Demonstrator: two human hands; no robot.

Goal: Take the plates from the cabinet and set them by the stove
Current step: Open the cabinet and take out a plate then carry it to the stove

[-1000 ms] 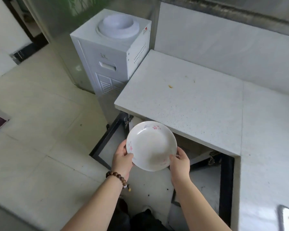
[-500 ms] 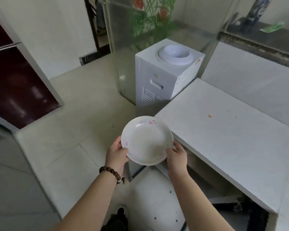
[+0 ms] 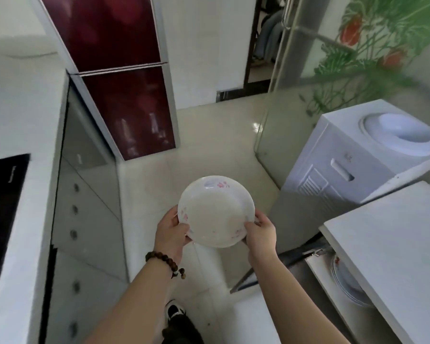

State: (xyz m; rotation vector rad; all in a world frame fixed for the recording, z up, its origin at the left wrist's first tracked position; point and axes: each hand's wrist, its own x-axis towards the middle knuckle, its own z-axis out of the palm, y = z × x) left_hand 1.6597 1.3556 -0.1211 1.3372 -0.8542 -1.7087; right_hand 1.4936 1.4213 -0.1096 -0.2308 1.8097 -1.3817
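Plate (image 3: 216,211): white, pink flower print, roughly level and face up, over the floor (image 3: 209,135) in the aisle, touching nothing but the hands. Left hand (image 3: 171,229) pinches the near-left rim with its thumb on top; the fingers go under, out of view. Right hand (image 3: 260,232) does the same on the near-right rim.

Change: a second ago the plate sits right over the open cabinet (image 3: 320,276) under the right counter (image 3: 387,244). Now the view is swung left. The cabinet is low at the right edge, well apart from the plate. The two-hand grip is the same throughout, with no regrasp.

New in view is the stove (image 3: 3,219), a black cooktop set in the left counter (image 3: 37,108) at the far left edge. The plate is not yet over that counter, and open floor lies between them.

Judgement: the pick is done and the carry is mid-turn toward the stove. The likely next step is to finish the turn and set the plate on the counter beside the cooktop.

Stacked plates (image 3: 345,286) are still in the cabinet, so the task is not near done and more trips are likely.

Around it: water dispenser (image 3: 358,165) past the right counter, dark red fridge (image 3: 124,95) ahead, bead bracelet (image 3: 164,260) on the left wrist.
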